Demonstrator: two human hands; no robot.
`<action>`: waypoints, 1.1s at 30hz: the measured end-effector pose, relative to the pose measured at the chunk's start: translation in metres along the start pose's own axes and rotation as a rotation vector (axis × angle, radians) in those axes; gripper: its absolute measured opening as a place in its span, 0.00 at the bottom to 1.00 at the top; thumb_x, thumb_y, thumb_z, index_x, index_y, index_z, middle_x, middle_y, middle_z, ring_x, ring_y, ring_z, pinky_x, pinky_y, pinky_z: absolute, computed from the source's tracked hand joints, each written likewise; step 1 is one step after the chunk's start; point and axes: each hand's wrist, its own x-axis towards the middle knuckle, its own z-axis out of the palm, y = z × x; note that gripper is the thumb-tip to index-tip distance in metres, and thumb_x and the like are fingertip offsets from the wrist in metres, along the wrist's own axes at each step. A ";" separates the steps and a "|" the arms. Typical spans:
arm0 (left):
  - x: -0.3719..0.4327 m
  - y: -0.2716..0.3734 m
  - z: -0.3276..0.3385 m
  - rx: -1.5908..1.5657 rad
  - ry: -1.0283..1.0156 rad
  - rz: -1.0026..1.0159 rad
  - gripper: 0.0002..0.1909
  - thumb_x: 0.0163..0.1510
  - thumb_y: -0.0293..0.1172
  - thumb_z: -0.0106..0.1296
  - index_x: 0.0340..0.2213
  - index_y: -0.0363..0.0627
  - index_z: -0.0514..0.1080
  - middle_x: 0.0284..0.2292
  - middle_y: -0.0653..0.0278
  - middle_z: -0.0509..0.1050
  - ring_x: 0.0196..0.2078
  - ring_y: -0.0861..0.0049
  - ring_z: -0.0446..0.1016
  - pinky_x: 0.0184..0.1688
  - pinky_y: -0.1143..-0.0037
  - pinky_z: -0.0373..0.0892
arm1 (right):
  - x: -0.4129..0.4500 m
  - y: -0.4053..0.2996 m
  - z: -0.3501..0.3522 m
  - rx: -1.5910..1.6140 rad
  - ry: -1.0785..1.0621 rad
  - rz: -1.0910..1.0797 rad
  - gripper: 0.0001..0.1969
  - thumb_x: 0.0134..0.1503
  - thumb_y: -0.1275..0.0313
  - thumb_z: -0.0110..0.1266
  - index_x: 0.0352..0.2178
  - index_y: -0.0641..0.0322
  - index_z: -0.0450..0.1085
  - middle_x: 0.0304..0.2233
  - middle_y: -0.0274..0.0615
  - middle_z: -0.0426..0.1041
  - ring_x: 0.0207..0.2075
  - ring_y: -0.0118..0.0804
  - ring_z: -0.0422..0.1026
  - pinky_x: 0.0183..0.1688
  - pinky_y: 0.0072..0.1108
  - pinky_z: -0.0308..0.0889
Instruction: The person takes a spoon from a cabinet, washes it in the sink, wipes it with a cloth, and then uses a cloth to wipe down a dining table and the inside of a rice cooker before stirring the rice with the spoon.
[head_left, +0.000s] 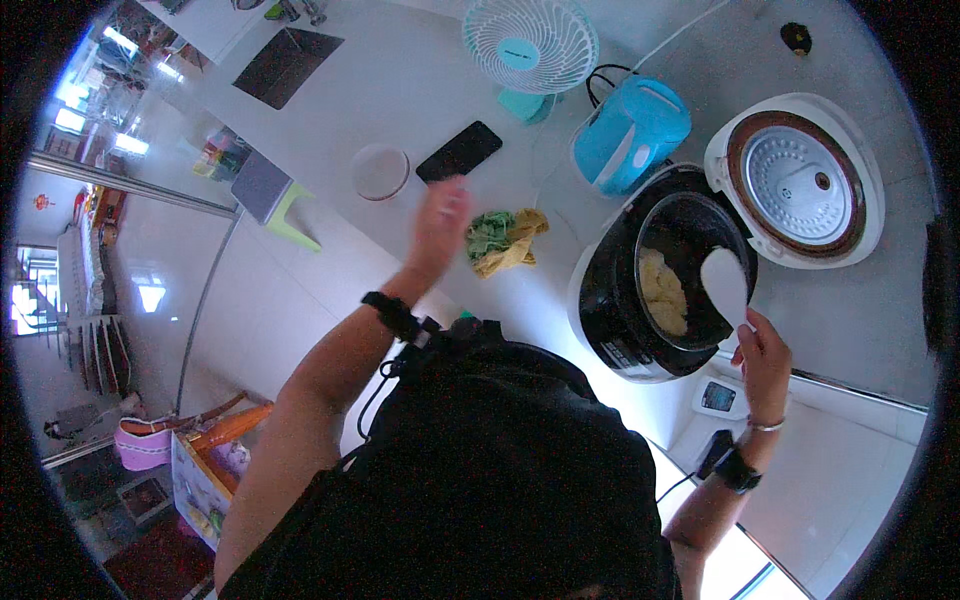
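Note:
My right hand (765, 360) grips the handle of a white rice paddle (724, 281), whose blade is over the pot of a black-and-white rice cooker (611, 311). A pale yellow clump of food (664, 292) lies along the near left side of the dark inner pot. The cooker's lid (802, 180) is swung back, showing its dimpled metal inner plate. My left hand (442, 221) is blurred, between a black smartphone (459, 152) and a crumpled green and yellow cloth (506, 240). Blur hides how its fingers are set. A small white bowl (380, 172) is just beyond it.
Behind the cooker stands a blue electric kettle (630, 135), beside a white and teal desk fan (529, 49). A dark flat panel (289, 67) lies at the far left of the white counter (390, 82). On the lower left are a plastic stool (270, 195) and a pink basket (142, 446).

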 end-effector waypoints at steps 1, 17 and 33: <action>0.013 -0.037 -0.026 0.136 0.220 -0.061 0.16 0.58 0.36 0.52 0.44 0.39 0.70 0.41 0.57 0.71 0.40 0.69 0.72 0.42 0.72 0.70 | -0.004 0.006 0.007 0.157 0.159 0.098 0.14 0.60 0.72 0.51 0.45 0.67 0.71 0.19 0.37 0.71 0.18 0.23 0.66 0.20 0.16 0.62; 0.112 -0.188 -0.178 1.265 -0.102 -0.107 0.19 0.55 0.39 0.41 0.38 0.40 0.76 0.40 0.47 0.76 0.43 0.51 0.74 0.52 0.60 0.67 | -0.037 -0.006 0.072 0.453 0.303 0.137 0.13 0.62 0.72 0.49 0.45 0.71 0.68 0.20 0.34 0.70 0.16 0.18 0.61 0.18 0.12 0.54; 0.103 -0.103 -0.145 1.168 0.109 -0.042 0.20 0.58 0.35 0.44 0.49 0.39 0.67 0.42 0.49 0.73 0.45 0.55 0.71 0.46 0.62 0.70 | -0.020 -0.010 0.078 -0.560 0.351 -0.081 0.05 0.53 0.69 0.54 0.32 0.54 0.74 0.28 0.42 0.70 0.26 0.49 0.74 0.26 0.34 0.70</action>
